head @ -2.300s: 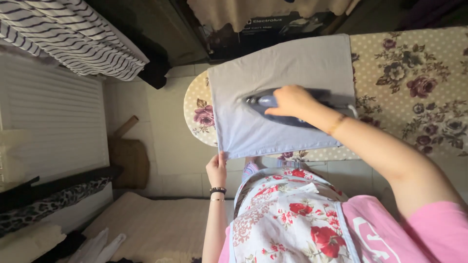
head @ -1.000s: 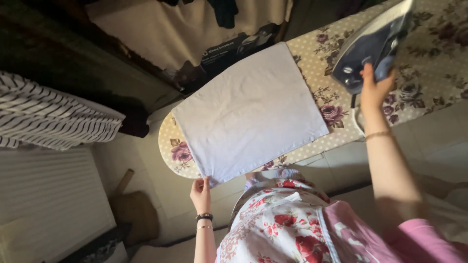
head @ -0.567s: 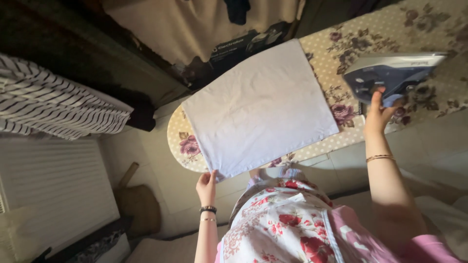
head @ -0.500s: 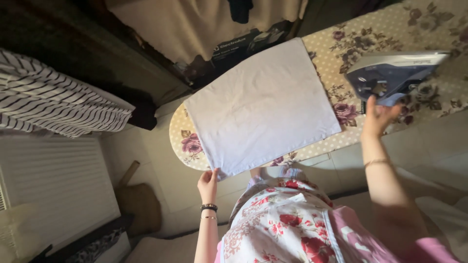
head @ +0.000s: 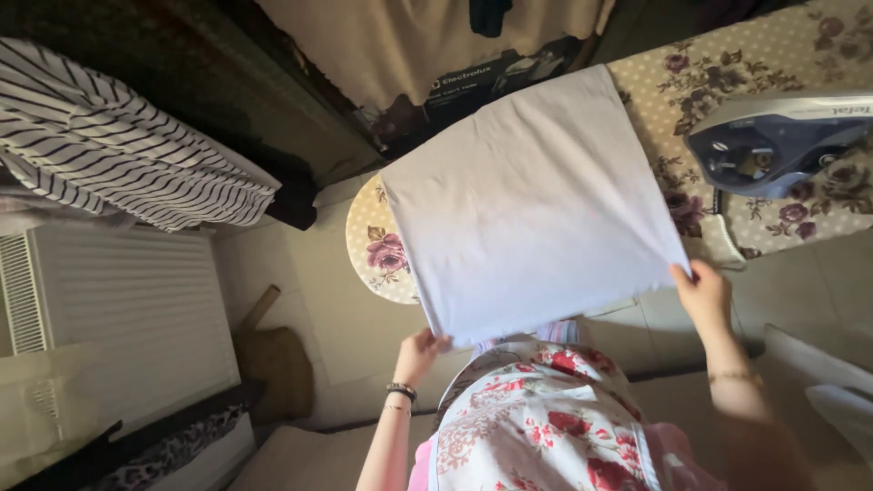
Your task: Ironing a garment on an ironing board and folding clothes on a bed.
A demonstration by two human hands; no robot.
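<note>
- The left hand (head: 420, 350) pinches the near left corner of the pale lilac cloth (head: 527, 200), fingers closed on the fabric just off the near edge of the ironing board (head: 386, 250).
- The right hand (head: 702, 293) grips the near right corner of the same cloth, fingers curled narrowly around the hem, also just past the board's near edge.
- The cloth lies flat across the rounded end of the board, its near edge hanging free over the side and its far edge reaching the board's far edge.
- Only two corners are held, so an uneven pull could drag one side faster and set a slanted crease into the smooth panel.
- A loose pinch at either corner could let that corner drop and the cloth slide off the near edge toward the floor tiles (head: 336, 300).
- The steam iron (head: 773, 145) stands on the board just beside the cloth's right edge, apart from it, soleplate facing the camera. A sweep of fabric or the right forearm toward it could knock it over; if it is hot, a brush against the plate would likely scorch cloth or skin.
- Beyond the far edge a dark box (head: 473, 86) sits close; a cloth pushed too far could snag or slip behind the board there.
</note>
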